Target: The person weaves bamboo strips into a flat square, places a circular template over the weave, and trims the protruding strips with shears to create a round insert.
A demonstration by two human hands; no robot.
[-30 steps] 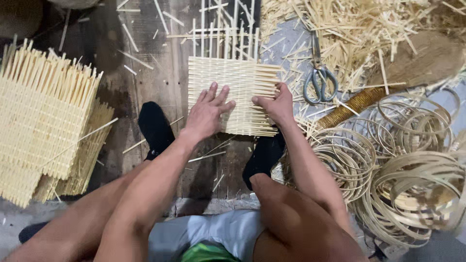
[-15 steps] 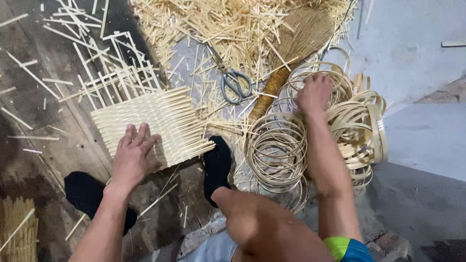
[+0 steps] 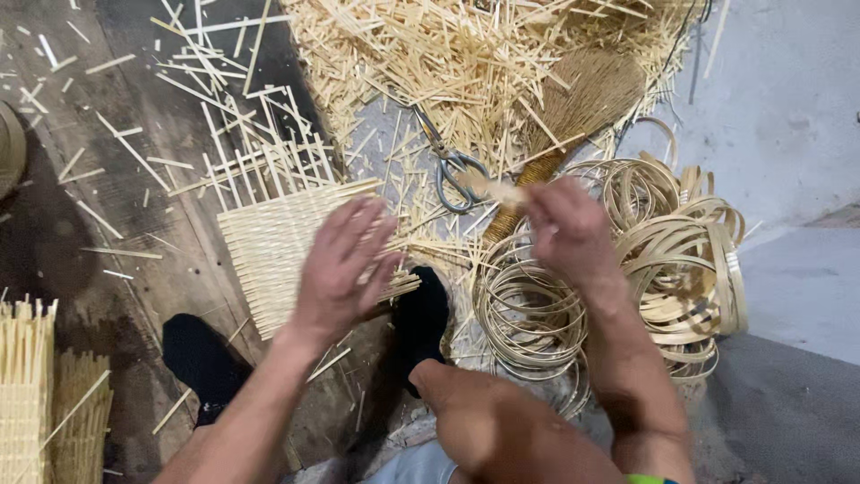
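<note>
My left hand (image 3: 345, 269) hovers open, fingers spread, just above a half-woven bamboo mat (image 3: 269, 242) that lies on the dark floor with loose upright strips at its far edge. My right hand (image 3: 564, 229) is raised over the coiled bamboo hoops (image 3: 528, 314), its fingers closed on a pale bamboo strip (image 3: 491, 188) that sticks out to the left; the strip is blurred. Both my feet in black socks (image 3: 421, 314) rest at the mat's near edge.
Scissors (image 3: 452, 166) lie beside a straw broom (image 3: 582, 99) under a heap of bamboo splints (image 3: 448, 63). More hoops (image 3: 690, 242) pile up at the right. Finished woven mats (image 3: 27, 394) are stacked at the lower left. My knee (image 3: 502, 430) is in the foreground.
My left hand has lifted off the mat. My right hand has come up from the hoops toward the middle, now holding a strip. The view has shifted slightly left.
</note>
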